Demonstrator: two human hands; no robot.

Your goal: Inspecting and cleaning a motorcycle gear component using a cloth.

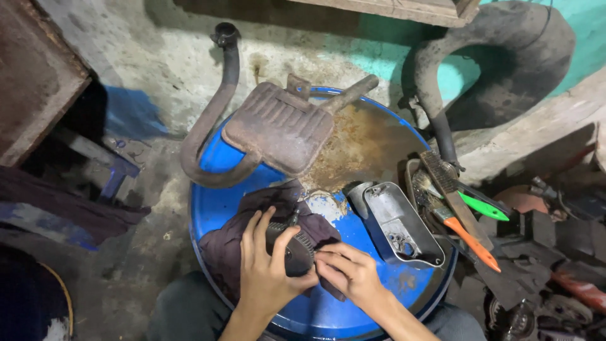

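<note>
my left hand has its fingers curled over a dark, ribbed round part, thumb pressed to its lower edge, so the part is clasped low in the frame, just left of centre. my right hand comes in from the lower right with thumb and forefinger pinched together against the part's right rim; i cannot tell whether they nip something small there or only the rim itself. under both hands a dark purple rag is bunched on the top of a blue drum, which fills the middle of the frame. just right of my hands lies a grey metal cover, open side up. in the upper middle a rusty muffler with its bent pipe rests on the drum, beside a rust stain. at the right edge of the drum wire brushes are heaped, one with a green handle, one with an orange handle. my judgement: the pinch is slight and the part looks greasy, so a slip could send it off the rag and over the drum's near rim onto my lap or the floor. the ribs might also scrape my fingertips if i twist hard.
</note>
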